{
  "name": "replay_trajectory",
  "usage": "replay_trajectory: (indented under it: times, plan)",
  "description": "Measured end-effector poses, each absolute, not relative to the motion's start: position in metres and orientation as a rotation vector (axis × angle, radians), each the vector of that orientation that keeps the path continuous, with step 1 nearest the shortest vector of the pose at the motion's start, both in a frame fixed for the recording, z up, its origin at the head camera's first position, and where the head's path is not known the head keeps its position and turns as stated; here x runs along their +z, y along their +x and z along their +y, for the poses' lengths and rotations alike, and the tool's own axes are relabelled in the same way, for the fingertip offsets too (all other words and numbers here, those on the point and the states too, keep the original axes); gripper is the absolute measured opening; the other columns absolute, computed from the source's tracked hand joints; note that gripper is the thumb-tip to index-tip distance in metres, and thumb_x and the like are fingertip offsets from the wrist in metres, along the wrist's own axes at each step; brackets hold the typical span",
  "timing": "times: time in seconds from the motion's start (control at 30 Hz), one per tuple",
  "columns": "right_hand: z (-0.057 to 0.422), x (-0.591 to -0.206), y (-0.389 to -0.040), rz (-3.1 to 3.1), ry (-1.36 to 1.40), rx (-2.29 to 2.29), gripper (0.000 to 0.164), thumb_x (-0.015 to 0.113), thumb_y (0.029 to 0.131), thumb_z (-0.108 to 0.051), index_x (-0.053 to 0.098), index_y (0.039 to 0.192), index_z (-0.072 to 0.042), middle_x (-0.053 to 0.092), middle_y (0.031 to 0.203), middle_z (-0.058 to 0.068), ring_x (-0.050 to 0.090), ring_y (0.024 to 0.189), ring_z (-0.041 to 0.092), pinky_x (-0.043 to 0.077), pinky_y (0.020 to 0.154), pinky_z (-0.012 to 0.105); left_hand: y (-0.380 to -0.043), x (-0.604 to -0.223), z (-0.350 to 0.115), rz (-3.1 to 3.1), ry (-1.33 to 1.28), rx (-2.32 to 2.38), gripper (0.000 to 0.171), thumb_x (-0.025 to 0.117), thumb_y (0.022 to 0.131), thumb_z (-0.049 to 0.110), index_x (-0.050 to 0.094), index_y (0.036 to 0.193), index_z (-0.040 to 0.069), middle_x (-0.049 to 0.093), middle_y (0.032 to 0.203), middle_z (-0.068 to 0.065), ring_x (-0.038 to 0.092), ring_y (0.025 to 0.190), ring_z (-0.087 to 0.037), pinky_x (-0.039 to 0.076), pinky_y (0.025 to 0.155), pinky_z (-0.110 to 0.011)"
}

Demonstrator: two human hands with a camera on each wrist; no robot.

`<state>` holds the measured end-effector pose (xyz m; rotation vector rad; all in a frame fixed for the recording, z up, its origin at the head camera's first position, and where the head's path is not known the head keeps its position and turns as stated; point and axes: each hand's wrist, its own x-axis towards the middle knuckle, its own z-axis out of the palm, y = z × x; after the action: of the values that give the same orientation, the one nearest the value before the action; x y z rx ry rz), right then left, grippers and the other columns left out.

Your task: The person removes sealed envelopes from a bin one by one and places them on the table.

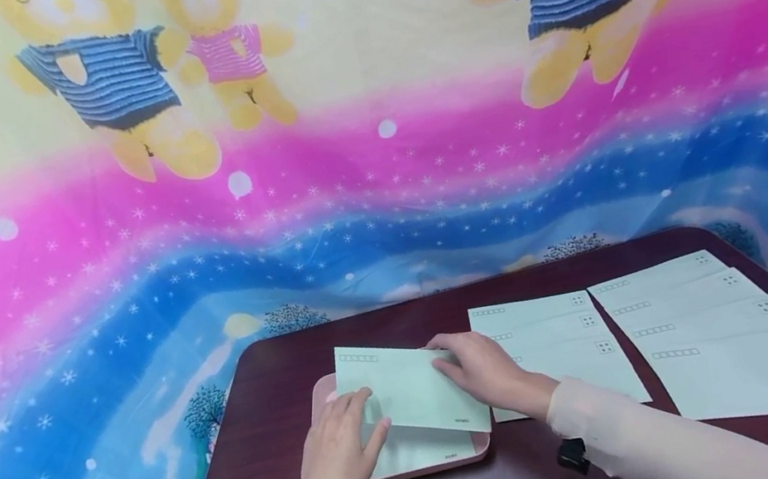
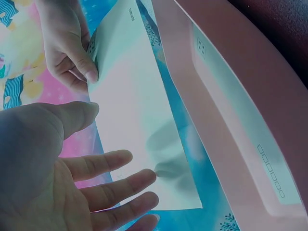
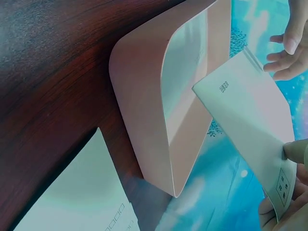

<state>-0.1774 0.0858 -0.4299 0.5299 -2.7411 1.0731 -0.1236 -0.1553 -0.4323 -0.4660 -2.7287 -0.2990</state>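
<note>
A pale envelope (image 1: 408, 391) with a row of small boxes and a stamp mark is held tilted above a pink bin (image 1: 484, 451). My right hand (image 1: 483, 370) pinches its stamp-side edge between thumb and fingers, as the right wrist view shows. My left hand (image 2: 101, 178) is at the envelope's other end with fingers spread and extended; whether the fingertips touch the paper is hard to tell. Inside the bin lies another envelope (image 1: 417, 448), its boxes and stamp mark visible in the left wrist view.
To the right of the bin, overlapping envelopes (image 1: 564, 378) lie in one column on the dark red table (image 1: 264, 434). Further right is a second fanned column of envelopes (image 1: 760, 373). A curtain (image 1: 376, 190) printed with bears hangs behind the table.
</note>
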Motion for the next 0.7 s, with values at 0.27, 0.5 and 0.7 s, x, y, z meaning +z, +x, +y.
replay_trajectory:
  times: [0.27,0.5,0.7]
  plan:
    - [0.096,-0.432,-0.175,-2.763,0.501,1.072,0.025,0.071,0.095,-0.017,0.073,0.119,-0.019,0.076,0.114,-0.003,0.072,0.105,0.017,0.056,0.087,0.039,-0.119,-0.435,-0.152,-2.687,-0.507,-0.304,0.043,0.075,0.089,0.036,0.068,0.123,0.01,0.072,0.116,-0.005,0.068,0.11,-0.023,0.054,0.091,-0.042]
    - [0.104,-0.432,-0.174,-2.772,0.501,1.066,0.025,0.072,0.094,-0.017,0.073,0.119,-0.017,0.076,0.115,-0.001,0.072,0.107,0.019,0.056,0.089,0.042,-0.117,-0.436,-0.147,-2.698,-0.512,-0.31,0.042,0.074,0.089,0.037,0.067,0.123,0.012,0.072,0.118,-0.002,0.067,0.11,-0.023,0.054,0.084,-0.041]
    - [0.111,-0.432,-0.172,-2.78,0.485,1.052,0.024,0.073,0.093,-0.018,0.073,0.117,-0.017,0.076,0.113,-0.002,0.071,0.105,0.018,0.056,0.089,0.041,-0.117,-0.435,-0.143,-2.696,-0.516,-0.299,0.043,0.074,0.089,0.038,0.067,0.124,0.014,0.071,0.119,-0.001,0.066,0.112,-0.021,0.054,0.085,-0.039]
